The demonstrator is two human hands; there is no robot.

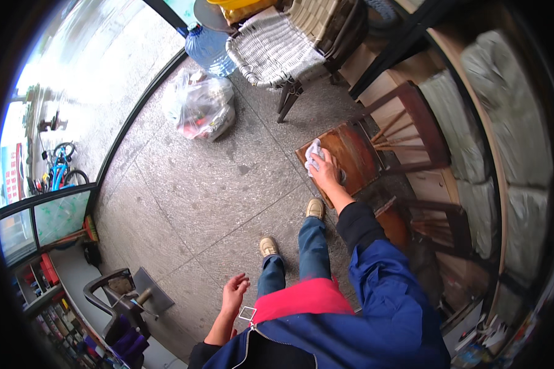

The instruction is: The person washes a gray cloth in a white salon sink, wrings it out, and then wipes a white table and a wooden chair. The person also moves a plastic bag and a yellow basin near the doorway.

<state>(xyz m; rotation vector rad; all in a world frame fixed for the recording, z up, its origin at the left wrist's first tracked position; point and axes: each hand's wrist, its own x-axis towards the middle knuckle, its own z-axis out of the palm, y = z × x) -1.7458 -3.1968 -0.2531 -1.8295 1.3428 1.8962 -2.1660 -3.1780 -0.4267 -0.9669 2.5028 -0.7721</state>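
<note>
With fingers bent around it, my right hand (327,171) presses a crumpled white cloth or tissue (313,157) on the seat (351,147) of a brown wooden chair. The seat's varnish looks worn and streaked. Partly hidden behind my right wrist is a small roundish object or mark on the seat; I cannot tell which. The chair's spindle backrest (436,124) faces the shelves on the right. My left hand (235,289) hangs beside my waist, loosely curled, with nothing seen in it and away from any furniture.
A second wooden chair (394,226) stands close by my right arm. Ahead are a white woven chair (277,50), a large blue water bottle (207,48) and a filled plastic bag (203,108) on the speckled floor (198,184). A black armchair (115,295) is at lower left.
</note>
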